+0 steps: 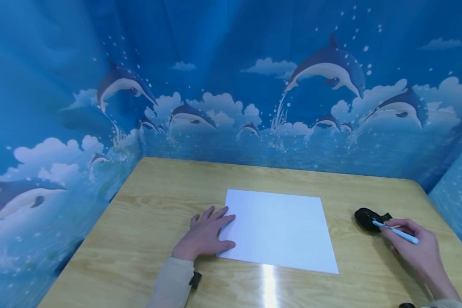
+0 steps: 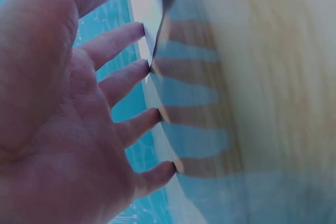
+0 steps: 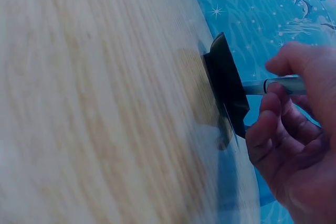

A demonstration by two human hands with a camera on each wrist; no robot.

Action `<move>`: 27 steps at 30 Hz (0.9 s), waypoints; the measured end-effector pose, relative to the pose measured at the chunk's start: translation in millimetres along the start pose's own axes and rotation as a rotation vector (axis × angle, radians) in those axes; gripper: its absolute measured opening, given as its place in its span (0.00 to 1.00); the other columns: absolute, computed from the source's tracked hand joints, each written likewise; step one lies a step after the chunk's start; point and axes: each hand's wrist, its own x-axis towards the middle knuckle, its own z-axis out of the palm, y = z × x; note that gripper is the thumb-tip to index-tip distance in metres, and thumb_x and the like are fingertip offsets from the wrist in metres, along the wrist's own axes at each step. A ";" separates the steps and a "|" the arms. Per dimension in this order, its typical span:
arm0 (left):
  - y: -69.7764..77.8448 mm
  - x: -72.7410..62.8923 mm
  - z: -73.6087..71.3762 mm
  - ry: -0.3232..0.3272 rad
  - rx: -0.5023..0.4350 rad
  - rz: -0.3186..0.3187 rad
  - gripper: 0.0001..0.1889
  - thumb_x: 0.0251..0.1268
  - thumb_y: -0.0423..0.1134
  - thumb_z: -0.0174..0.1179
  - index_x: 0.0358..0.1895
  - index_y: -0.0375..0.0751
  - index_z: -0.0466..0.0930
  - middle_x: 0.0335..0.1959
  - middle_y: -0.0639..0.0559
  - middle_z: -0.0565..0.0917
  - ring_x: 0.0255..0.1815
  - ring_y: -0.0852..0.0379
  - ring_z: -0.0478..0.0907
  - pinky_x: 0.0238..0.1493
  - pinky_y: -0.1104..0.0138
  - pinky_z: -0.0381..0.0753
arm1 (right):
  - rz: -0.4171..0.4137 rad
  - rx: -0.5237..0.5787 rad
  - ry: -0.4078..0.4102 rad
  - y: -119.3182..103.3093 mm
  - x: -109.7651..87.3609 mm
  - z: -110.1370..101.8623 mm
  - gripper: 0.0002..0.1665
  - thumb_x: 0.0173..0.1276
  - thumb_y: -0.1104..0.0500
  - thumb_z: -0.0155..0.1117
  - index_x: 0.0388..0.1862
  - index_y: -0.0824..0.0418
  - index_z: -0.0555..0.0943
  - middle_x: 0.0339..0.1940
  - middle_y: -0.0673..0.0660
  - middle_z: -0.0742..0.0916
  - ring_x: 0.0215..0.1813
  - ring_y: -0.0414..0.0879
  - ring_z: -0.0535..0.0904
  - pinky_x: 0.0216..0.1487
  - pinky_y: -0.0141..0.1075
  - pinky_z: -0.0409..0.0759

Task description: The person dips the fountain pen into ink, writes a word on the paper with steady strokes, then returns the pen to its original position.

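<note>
A blank white sheet of paper [image 1: 277, 231] lies flat near the middle of the wooden table. Across its left edge my left hand [image 1: 207, 237] rests with fingers spread, the fingertips and thumb over the paper. In the left wrist view, fingertips [image 2: 167, 168] touch the surface along the sheet's edge. To the right of the paper, my right hand [image 1: 416, 244] pinches a slim light-blue brush-like stick [image 1: 398, 233] between thumb and fingers. Its lower end meets a small black dish [image 1: 365, 219], where the tip is hidden; the dish stands on the table in the right wrist view [image 3: 227, 85].
The pale wooden table [image 1: 169, 184] has rounded far corners. Behind it and at both sides hangs a blue curtain [image 1: 215, 51] printed with dolphins and clouds. A bright light reflection [image 1: 269, 286] shows on the tabletop in front of the paper.
</note>
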 end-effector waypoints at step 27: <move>-3.1 2.1 2.9 0.026 -0.004 0.021 0.39 0.59 0.61 0.69 0.75 0.59 0.70 0.83 0.52 0.61 0.84 0.36 0.51 0.75 0.27 0.49 | 0.071 -0.152 -0.009 -2.1 6.0 3.9 0.18 0.65 0.37 0.72 0.42 0.49 0.87 0.23 0.30 0.86 0.24 0.37 0.79 0.24 0.33 0.76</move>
